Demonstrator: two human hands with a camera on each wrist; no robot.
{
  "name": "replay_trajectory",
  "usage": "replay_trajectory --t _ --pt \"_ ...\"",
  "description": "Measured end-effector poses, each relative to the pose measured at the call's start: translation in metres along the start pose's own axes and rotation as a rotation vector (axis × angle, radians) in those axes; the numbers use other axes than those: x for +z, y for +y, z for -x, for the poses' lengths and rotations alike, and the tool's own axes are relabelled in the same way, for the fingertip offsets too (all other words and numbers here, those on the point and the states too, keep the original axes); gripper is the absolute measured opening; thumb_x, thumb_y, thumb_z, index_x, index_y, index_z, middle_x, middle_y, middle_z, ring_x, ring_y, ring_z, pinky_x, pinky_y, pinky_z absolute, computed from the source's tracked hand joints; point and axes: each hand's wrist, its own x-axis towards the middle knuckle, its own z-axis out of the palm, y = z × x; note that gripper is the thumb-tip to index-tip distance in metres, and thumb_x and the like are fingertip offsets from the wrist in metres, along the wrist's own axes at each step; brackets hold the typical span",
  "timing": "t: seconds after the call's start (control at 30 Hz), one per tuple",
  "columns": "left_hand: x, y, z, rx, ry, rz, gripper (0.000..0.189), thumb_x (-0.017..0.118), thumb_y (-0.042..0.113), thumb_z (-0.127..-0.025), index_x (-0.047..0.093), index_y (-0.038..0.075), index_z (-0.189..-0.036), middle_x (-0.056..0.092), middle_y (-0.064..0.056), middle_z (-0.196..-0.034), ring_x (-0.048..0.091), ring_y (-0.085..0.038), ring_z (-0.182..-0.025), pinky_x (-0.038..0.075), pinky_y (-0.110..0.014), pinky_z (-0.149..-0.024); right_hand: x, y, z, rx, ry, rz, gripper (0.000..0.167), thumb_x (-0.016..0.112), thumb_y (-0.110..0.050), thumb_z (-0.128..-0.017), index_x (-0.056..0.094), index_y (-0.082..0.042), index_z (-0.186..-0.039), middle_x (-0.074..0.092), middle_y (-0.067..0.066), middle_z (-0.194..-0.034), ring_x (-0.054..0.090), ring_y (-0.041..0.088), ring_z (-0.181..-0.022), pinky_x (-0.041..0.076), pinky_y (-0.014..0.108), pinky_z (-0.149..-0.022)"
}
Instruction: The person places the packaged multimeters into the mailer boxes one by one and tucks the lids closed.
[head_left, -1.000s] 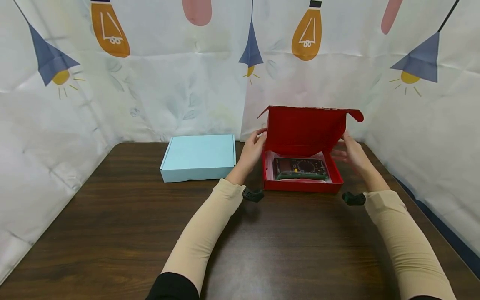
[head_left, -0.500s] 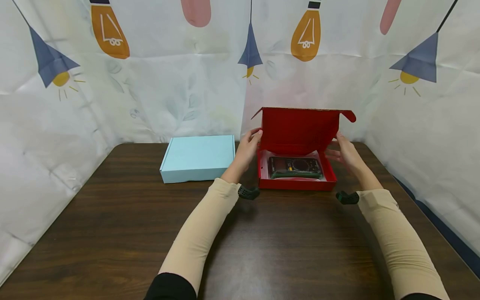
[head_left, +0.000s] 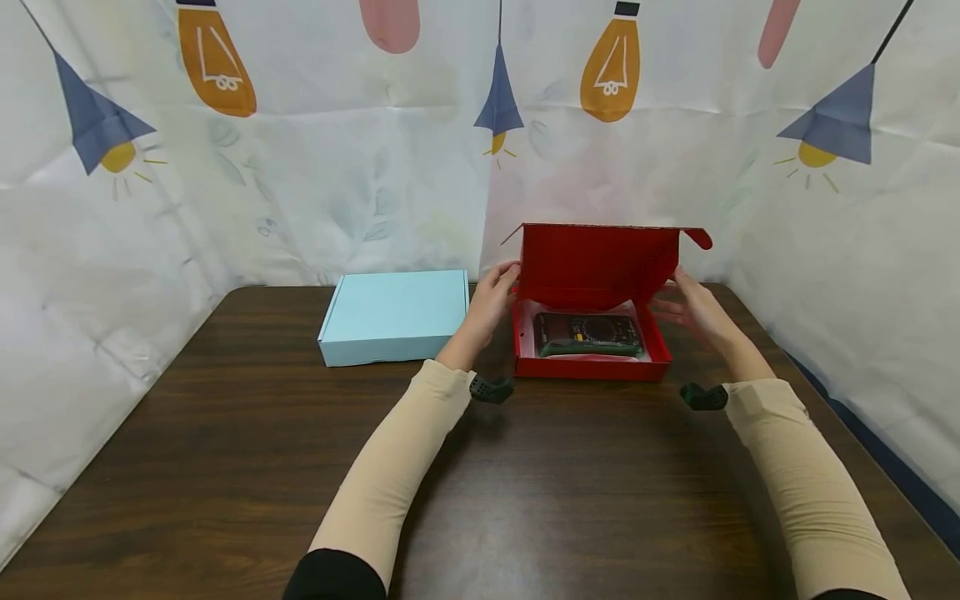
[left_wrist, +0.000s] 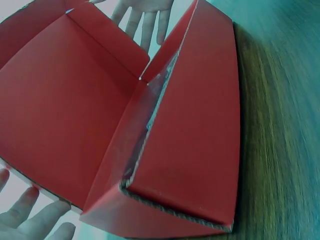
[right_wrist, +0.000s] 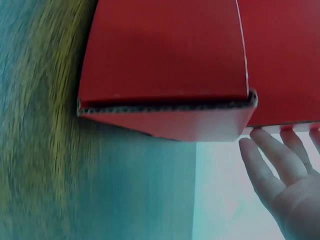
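Observation:
A red cardboard box [head_left: 592,368] stands at the right back of the table with its lid [head_left: 600,262] raised. Inside it, on clear plastic wrap, lies a dark multimeter [head_left: 587,334] with a green edge and a round dial. My left hand [head_left: 486,310] is at the lid's left side; in the left wrist view, its fingertips [left_wrist: 59,206] touch the lid's edge. On the opposite side my right hand [head_left: 699,312] has its fingers spread; in the right wrist view, fingertips [right_wrist: 260,134] meet the lid's edge. Neither hand curls round the box.
A shut light blue box [head_left: 397,312] sits left of the red one, near the back edge of the brown wooden table [head_left: 247,467]. White fabric [head_left: 330,167] printed with lamps and bulbs hangs behind and along both sides.
The red box has shifted slightly left, and both hands moved left with it. Its raised lid has tilted a little, so the top edge appears lower. The blue box stays put.

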Motion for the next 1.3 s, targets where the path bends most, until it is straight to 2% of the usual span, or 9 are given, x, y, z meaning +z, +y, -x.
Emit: replay_trajectory --t 0.1,0.23,0.37,0.5,0.7,0.87,1.03,1.13,1.3 --pt "-0.002 0.0 0.001 -0.015 -0.02 -0.003 0.048 0.044 0.031 -0.111 0.046 0.008 -0.153 0.048 -0.017 -0.153 0.052 -0.042 -0.134 0.036 -0.054 -0.114 -0.004 0.001 0.003 -0.021 -0.029 0.005 0.071 0.024 -0.053 -0.11 0.008 -0.013 -0.167 0.021 0.03 -0.162 0.039 0.042 -0.143 0.043 0.042 -0.11" --pt "-0.005 -0.002 0.002 -0.013 -0.041 -0.013 0.048 0.043 0.031 -0.111 0.046 0.01 -0.154 0.047 -0.016 -0.154 0.051 -0.041 -0.135 0.035 -0.054 -0.115 -0.007 0.004 0.005 -0.062 -0.058 -0.027 0.069 0.027 -0.047 -0.112 0.01 -0.008 -0.166 0.026 0.028 -0.158 0.055 0.02 -0.133 0.049 0.028 -0.102" --pt "-0.008 -0.004 0.003 -0.002 -0.068 -0.017 0.048 0.043 0.031 -0.111 0.046 0.01 -0.154 0.045 -0.016 -0.156 0.049 -0.042 -0.137 0.035 -0.053 -0.115 -0.009 0.008 0.007 -0.088 -0.089 -0.069 0.068 0.029 -0.043 -0.112 0.012 -0.002 -0.164 0.036 0.018 -0.152 0.06 0.006 -0.122 0.049 0.026 -0.1" --pt "-0.013 -0.006 0.005 0.006 -0.115 -0.03 0.049 0.042 0.031 -0.111 0.043 0.01 -0.156 0.042 -0.016 -0.158 0.046 -0.043 -0.139 0.034 -0.054 -0.116 -0.012 0.011 0.009 -0.101 -0.12 -0.074 0.067 0.029 -0.041 -0.113 0.014 -0.001 -0.164 0.045 0.005 -0.146 0.058 0.01 -0.127 0.049 0.025 -0.101" --pt "-0.02 -0.006 0.009 0.014 -0.182 -0.094 0.052 0.035 0.033 -0.112 0.037 0.013 -0.16 0.041 -0.014 -0.159 0.046 -0.04 -0.14 0.033 -0.056 -0.116 -0.017 0.015 0.014 -0.127 -0.172 -0.099 0.063 0.029 -0.036 -0.113 0.013 -0.002 -0.164 0.042 0.006 -0.154 0.053 0.014 -0.134 0.047 0.024 -0.102" --pt "-0.023 -0.009 0.009 0.027 -0.198 -0.102 0.053 0.034 0.035 -0.111 0.037 0.014 -0.16 0.042 -0.013 -0.159 0.047 -0.04 -0.139 0.033 -0.057 -0.115 -0.018 0.019 0.017 -0.144 -0.185 -0.14 0.062 0.031 -0.032 -0.113 0.014 -0.001 -0.164 0.031 0.011 -0.164 0.055 0.008 -0.131 0.045 0.022 -0.103" --pt "-0.023 -0.009 0.01 0.014 -0.195 -0.084 0.053 0.031 0.038 -0.112 0.04 0.014 -0.159 0.042 -0.012 -0.159 0.046 -0.04 -0.14 0.032 -0.056 -0.116 -0.019 0.023 0.019 -0.158 -0.199 -0.188 0.058 0.031 -0.03 -0.114 0.018 -0.005 -0.164 0.037 0.001 -0.162 0.055 0.006 -0.13 0.045 0.021 -0.103" --pt "-0.024 -0.007 0.01 -0.001 -0.191 -0.064 0.054 0.031 0.041 -0.112 0.041 0.015 -0.158 0.044 -0.011 -0.158 0.046 -0.04 -0.141 0.032 -0.055 -0.116 -0.019 0.025 0.018 -0.185 -0.214 -0.245 0.052 0.028 -0.026 -0.114 0.027 -0.011 -0.163 0.045 -0.006 -0.155 0.055 0.01 -0.132 0.045 0.023 -0.104" --pt "-0.027 -0.001 0.008 -0.027 -0.2 -0.032 0.055 0.031 0.044 -0.111 0.041 0.017 -0.159 0.045 -0.01 -0.158 0.045 -0.039 -0.141 0.031 -0.054 -0.117 -0.021 0.024 0.019 -0.235 -0.221 -0.453 0.047 0.022 -0.019 -0.114 0.04 -0.016 -0.158 0.053 -0.001 -0.15 0.057 0.022 -0.133 0.047 0.032 -0.105"
